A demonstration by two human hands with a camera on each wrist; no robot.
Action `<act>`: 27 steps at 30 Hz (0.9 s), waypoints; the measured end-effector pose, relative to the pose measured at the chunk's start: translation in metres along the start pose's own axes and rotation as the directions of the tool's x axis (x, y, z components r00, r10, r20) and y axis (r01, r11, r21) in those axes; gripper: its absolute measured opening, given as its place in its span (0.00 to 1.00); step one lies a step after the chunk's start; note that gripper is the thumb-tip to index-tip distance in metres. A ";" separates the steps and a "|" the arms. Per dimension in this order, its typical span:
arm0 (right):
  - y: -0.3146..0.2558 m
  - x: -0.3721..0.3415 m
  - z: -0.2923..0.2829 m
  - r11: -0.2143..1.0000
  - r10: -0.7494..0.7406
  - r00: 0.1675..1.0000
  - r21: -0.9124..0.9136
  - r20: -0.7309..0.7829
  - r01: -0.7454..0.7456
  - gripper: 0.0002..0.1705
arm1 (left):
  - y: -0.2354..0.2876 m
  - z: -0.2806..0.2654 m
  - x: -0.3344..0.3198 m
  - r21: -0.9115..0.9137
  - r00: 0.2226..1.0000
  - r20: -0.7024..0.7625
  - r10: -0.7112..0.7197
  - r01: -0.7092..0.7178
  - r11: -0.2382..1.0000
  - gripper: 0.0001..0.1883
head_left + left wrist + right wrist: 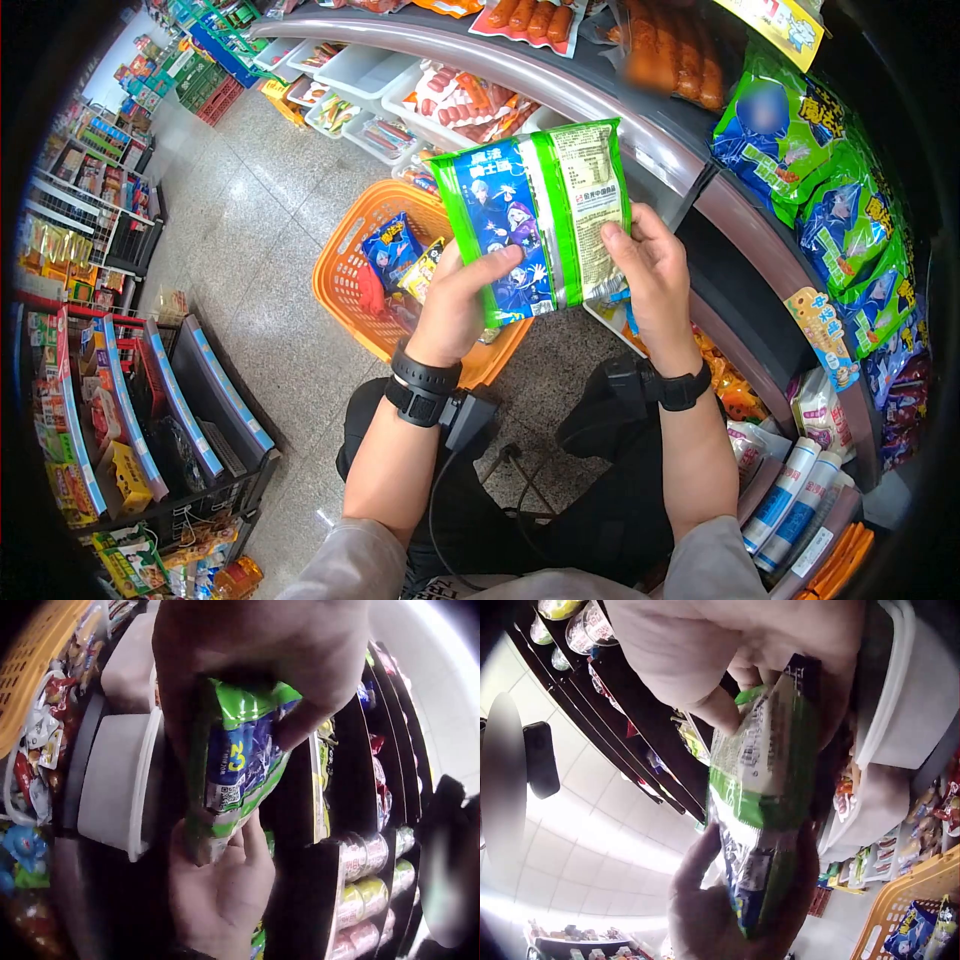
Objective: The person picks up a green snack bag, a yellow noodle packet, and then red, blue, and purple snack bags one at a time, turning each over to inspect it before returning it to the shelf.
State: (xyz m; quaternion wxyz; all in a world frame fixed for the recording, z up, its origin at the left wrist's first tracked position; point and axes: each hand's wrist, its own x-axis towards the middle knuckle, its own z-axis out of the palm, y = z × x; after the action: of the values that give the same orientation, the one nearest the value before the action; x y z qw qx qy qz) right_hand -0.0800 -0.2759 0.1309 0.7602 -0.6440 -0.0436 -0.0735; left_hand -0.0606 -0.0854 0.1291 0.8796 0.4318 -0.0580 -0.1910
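A green and blue snack bag [515,215] is held up in both hands above an orange basket [345,245], its printed back facing the head camera. The left hand [455,305] grips the lower left edge, thumb lying across the blue panel. At the lower right edge the right hand [650,275] pinches the bag, thumb in front. In the left wrist view the bag [240,757] appears edge-on between the left hand [262,645] and the right hand [225,892]. The right wrist view has the bag [761,772] between the right hand [742,652] and the left hand [742,915].
The orange basket on the floor holds a blue packet [392,245] and other packets. Similar green bags [780,130] hang at the right. White bins [370,70] of snacks stand beyond the basket. Low shelves [170,400] line the left; wrapped rolls [790,490] lie lower right.
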 end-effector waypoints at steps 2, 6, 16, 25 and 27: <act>0.003 0.000 0.000 1.000 0.014 0.999 0.021 -0.041 -0.013 0.11 | -0.005 0.002 0.004 0.171 0.998 -0.046 0.048 -0.039 0.985 0.25; 0.014 0.001 0.000 0.994 -0.070 0.982 -0.100 -0.174 0.053 0.09 | -0.020 -0.011 0.011 0.808 0.927 -0.191 0.323 -0.039 0.588 0.30; 0.005 -0.007 0.026 0.559 -0.429 0.858 -0.663 0.282 0.497 0.15 | -0.030 0.004 0.006 0.272 0.996 0.023 0.083 -0.086 0.958 0.30; 0.001 0.001 0.009 0.476 -0.599 0.800 -0.792 0.026 0.382 0.32 | -0.009 0.008 0.000 0.041 0.984 -0.148 0.097 -0.092 0.995 0.23; 0.003 0.004 0.004 0.591 -0.545 0.839 -0.705 0.010 0.392 0.31 | -0.013 0.007 0.000 0.049 0.974 -0.150 0.170 -0.165 0.985 0.25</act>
State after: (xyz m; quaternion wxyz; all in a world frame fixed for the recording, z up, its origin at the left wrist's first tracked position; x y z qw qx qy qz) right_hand -0.0755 -0.2716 0.1296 0.4220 -0.8304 -0.1028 -0.3491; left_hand -0.0665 -0.0978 0.1237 0.8865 0.4545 -0.0298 -0.0814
